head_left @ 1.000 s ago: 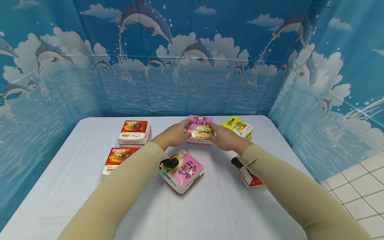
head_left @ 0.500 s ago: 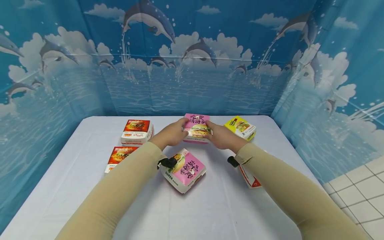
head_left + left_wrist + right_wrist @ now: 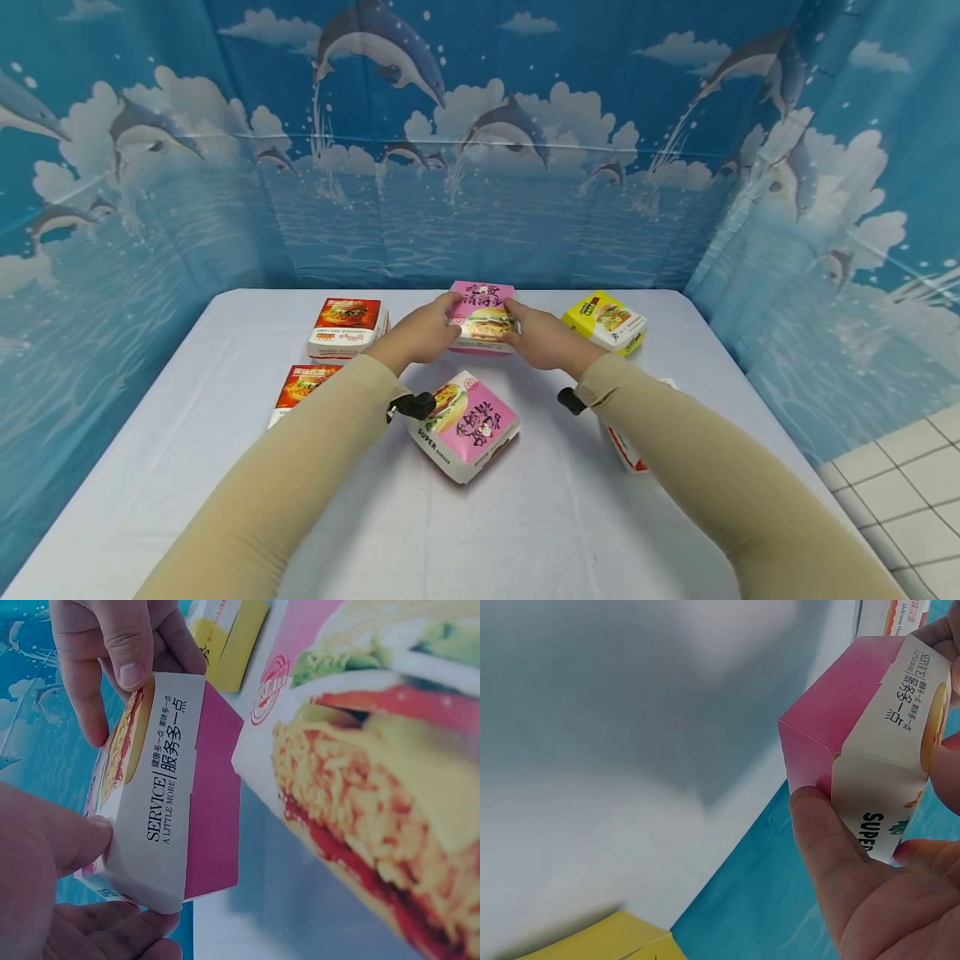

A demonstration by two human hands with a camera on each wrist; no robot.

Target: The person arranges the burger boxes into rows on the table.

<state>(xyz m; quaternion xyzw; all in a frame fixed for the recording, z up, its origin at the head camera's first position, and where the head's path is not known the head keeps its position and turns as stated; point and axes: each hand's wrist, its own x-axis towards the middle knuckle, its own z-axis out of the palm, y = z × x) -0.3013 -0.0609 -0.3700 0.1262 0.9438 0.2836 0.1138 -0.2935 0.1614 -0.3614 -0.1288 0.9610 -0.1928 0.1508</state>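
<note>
At the back of the white table, a pink burger box (image 3: 483, 321) is between my two hands. My left hand (image 3: 423, 329) grips its left side, and my right hand (image 3: 545, 335) grips the right side, thumbs on top. In the left wrist view the white and pink side of the held burger box (image 3: 172, 787) faces the camera. From the right wrist, fingers (image 3: 821, 844) press against its lower edge. A second pink burger box (image 3: 468, 425) lies turned at an angle nearer to me, beside the left wrist. Whether the held box touches the table, I cannot tell.
Two red burger boxes (image 3: 347, 325) stand on the left, the nearer partly behind my left forearm. A yellow burger box (image 3: 606, 321) sits right of my right hand. Another red-and-white box (image 3: 628, 450) is mostly hidden under my right forearm. A dolphin curtain (image 3: 480, 208) hangs behind the table (image 3: 517, 533).
Both hands have shifted a little left along the back of the table, carrying the pink burger box away from the yellow one. The other boxes have stayed put; the head view has turned slightly.
</note>
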